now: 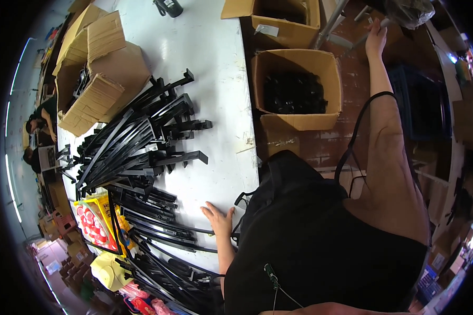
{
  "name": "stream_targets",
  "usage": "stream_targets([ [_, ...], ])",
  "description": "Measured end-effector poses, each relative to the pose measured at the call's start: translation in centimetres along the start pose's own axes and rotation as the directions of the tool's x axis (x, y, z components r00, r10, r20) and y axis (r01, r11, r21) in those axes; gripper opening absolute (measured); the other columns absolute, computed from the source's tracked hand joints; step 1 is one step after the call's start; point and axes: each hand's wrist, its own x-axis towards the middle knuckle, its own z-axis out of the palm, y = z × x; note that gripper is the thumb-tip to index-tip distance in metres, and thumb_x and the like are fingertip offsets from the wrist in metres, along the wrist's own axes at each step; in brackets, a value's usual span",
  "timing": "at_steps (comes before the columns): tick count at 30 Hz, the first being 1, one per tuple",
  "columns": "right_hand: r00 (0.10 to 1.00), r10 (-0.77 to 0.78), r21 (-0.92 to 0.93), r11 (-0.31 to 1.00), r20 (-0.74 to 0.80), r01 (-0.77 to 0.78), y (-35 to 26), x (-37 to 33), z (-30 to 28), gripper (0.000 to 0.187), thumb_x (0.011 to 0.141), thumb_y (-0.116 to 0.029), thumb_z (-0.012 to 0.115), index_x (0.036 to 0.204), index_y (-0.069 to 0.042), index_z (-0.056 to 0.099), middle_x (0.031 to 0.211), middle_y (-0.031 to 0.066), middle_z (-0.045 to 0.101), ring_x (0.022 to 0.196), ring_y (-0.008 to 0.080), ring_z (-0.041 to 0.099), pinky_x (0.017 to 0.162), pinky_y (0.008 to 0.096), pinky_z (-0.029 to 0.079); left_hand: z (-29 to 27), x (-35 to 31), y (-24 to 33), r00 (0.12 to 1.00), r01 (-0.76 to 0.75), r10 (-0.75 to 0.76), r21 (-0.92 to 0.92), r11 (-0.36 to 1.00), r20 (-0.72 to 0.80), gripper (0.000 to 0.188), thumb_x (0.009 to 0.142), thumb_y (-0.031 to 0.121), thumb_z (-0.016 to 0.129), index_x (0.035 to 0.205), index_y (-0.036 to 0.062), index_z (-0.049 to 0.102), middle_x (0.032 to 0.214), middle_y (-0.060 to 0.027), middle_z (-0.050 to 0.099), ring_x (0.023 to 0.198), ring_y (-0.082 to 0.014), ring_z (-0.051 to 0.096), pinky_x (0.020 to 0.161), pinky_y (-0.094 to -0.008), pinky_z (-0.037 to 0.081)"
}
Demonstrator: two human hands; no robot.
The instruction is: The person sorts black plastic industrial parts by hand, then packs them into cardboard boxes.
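My left hand [219, 219] rests at the edge of the white table [220, 73], its fingers spread and holding nothing. Beside it lie long black plastic strips [157, 223]. Farther up the table is a heap of black strips with bracket-like ends [136, 139]. My right arm stretches far out to the upper right, where my right hand [376, 41] appears closed around a grey metal bar [360, 41] of a frame. The fingers are small there, and their grip is partly hidden. A plastic-wrapped dark object [410, 11] sits right by that hand.
An open carton [333, 86] of black parts stands right of the table, another carton [310, 29] beyond it. On the table are a torn carton [108, 86], a yellow-and-red package [97, 223] and a black mug [169, 7]. A dark blue crate [418, 100] stands right. People [44, 118] sit far left.
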Motion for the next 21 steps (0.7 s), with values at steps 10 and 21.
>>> stream_targets([
  [10,0.990,0.118,-0.024,0.992,-0.081,-0.120,-3.4,0.5,1.7,0.051,0.095,-0.049,0.046,0.097,0.002,0.049,0.080,0.0156,0.066,0.084,0.0339,0.064,0.077,0.0431,0.046,-0.2,-0.6,0.1,0.999,0.032,-0.031,0.012,0.999,-0.043,0.107,0.071,0.037,0.080,0.146,-0.0045,0.015,0.147,-0.0383,0.008,0.140,-0.0477,0.013,0.110,-0.0474,0.027],
  [21,0.999,-0.025,-0.073,0.997,0.029,0.027,-3.6,-0.5,3.6,0.044,0.097,-0.042,0.044,0.098,0.001,0.053,0.090,0.0205,0.064,0.087,0.0388,0.060,0.078,0.0460,0.044,0.0,-0.3,0.2,0.997,0.073,-0.074,-0.023,0.997,-0.030,0.108,0.071,0.038,0.080,0.148,0.0008,0.014,0.151,-0.0327,0.006,0.141,-0.0448,0.011,0.101,-0.0629,0.033],
])
